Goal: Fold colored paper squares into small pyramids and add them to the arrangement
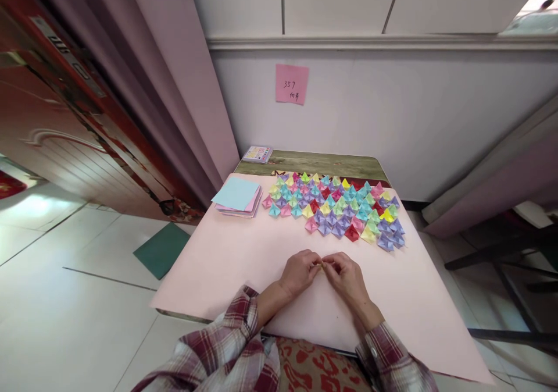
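My left hand (300, 271) and my right hand (346, 277) meet over the pink sheet (226, 264) covering the table. Both pinch a small yellowish folded paper piece (323, 264) between their fingertips; most of it is hidden by the fingers. Beyond the hands lies a spread of several small folded paper shapes (335, 209) in many colours, laid side by side. A stack of square coloured papers (239, 197) with a light blue sheet on top rests at the left of the sheet.
A small printed pack (257, 154) lies on the bare wooden tabletop (322, 162) near the wall. A pink note (292, 84) is stuck on the wall. A green sheet (162, 249) lies on the tiled floor at left. Dark chair legs (501, 252) stand at right.
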Tool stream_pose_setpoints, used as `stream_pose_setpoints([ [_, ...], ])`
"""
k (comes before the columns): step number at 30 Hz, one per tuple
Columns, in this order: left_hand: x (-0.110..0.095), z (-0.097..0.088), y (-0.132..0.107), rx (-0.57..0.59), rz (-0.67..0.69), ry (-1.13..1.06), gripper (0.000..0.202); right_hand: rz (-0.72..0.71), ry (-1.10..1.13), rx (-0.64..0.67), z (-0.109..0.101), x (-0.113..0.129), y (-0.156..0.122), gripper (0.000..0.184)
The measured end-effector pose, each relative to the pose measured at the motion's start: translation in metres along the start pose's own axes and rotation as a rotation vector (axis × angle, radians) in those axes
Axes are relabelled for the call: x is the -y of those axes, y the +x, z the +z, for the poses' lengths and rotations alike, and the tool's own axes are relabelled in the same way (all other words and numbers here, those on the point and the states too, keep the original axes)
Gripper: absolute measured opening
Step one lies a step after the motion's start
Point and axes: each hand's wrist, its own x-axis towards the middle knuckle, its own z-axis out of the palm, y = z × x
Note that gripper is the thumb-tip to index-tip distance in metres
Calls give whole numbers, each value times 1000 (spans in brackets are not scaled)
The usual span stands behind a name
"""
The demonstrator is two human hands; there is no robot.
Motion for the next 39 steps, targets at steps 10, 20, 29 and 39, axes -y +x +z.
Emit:
stream_pose_setpoints([
  [10,22,-27,-5,-10,13,8,21,62,4,-12,6,13,-8,19],
  [20,42,-33,-12,75,133,47,28,-143,-99,99,11,7,-8,27],
  [29,34,-41,-12,160,214,150,24,-278,-325,205,5,10,-8,37],
  [39,14,-38,-13,147,132,249,7,-211,-394,166,6,29,-8,20],
])
